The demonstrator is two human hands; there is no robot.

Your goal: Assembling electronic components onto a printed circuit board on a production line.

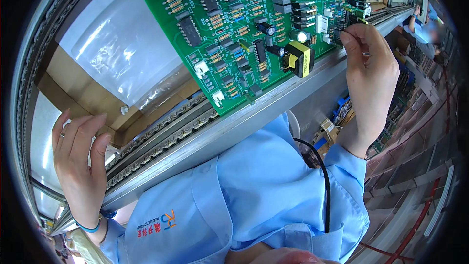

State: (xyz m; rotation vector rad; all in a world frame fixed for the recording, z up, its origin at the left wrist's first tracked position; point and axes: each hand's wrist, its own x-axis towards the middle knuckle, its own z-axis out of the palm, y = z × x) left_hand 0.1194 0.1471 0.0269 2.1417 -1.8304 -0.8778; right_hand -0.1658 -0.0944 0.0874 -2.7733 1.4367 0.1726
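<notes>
A green circuit board [200, 53], populated with resistors, chips and capacitors, lies across the metal rail in front of me. My right hand [372, 63] is at the board's near right edge, thumb and forefinger pinched together beside small dark parts. Whatever is between those fingertips is hidden. Left of that hand, a yellow and black transformer [299, 59] stands near the board's edge. My left hand [80, 159] hovers open over the rail at the left, fingers apart and holding nothing. A small white connector [124, 110] lies near its fingertips.
A chain conveyor track [161, 144] runs along the metal rail [190, 139]. Beyond it is an open cardboard box [61, 85] with clear plastic sheeting [127, 44]. Another person [422, 32] is at the far right. A black cable [326, 186] hangs over my shirt.
</notes>
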